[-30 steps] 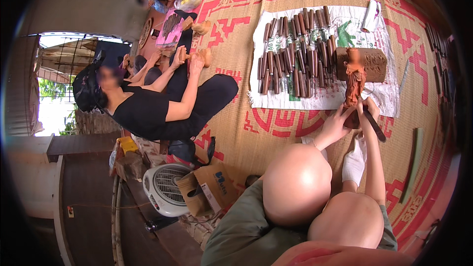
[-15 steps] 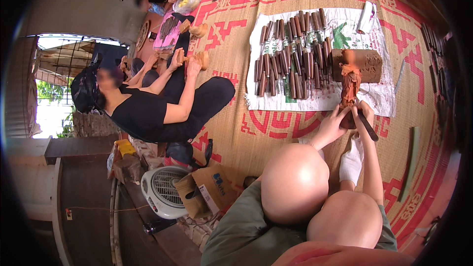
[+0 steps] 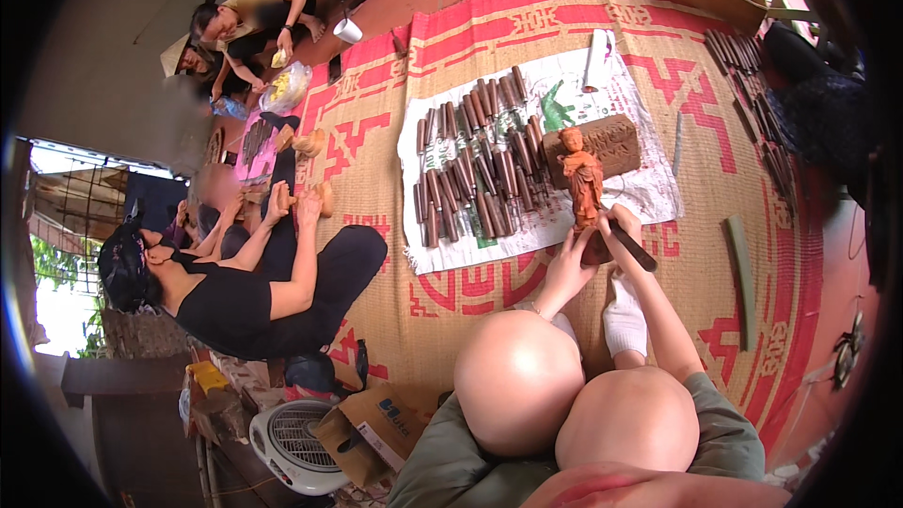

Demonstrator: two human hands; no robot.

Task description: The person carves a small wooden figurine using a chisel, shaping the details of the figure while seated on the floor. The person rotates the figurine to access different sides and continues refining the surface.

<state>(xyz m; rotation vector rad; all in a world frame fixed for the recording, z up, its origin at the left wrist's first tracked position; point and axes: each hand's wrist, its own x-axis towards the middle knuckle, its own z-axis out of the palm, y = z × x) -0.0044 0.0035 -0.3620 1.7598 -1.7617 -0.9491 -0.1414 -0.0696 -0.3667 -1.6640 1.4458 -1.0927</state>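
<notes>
A reddish-brown carved wooden figurine (image 3: pixel 583 183) stands nearly upright on a dark base, in front of a brown wooden block (image 3: pixel 613 143). My left hand (image 3: pixel 564 265) is closed around the lower left of the figurine's base. My right hand (image 3: pixel 623 226) grips a carving chisel by its dark handle (image 3: pixel 637 252), which points down to the right. The chisel's blade is hidden by my fingers and the figurine. Just left of the block, several dark-handled carving chisels (image 3: pixel 484 169) lie in rows on a white printed sack (image 3: pixel 527 254).
A patterned red and tan mat (image 3: pixel 701 254) lies beneath everything. More chisels (image 3: pixel 757 118) lie at the right, near a green strip (image 3: pixel 741 282). At left a person in black (image 3: pixel 235 292) holds pale wood pieces. A fan (image 3: pixel 296 447) and cardboard box (image 3: pixel 376 428) stand lower left.
My view has turned, so the mat, sack and neighbouring person sit farther left and lower. More people show at the top left. Both hands keep their hold on the figurine and the chisel.
</notes>
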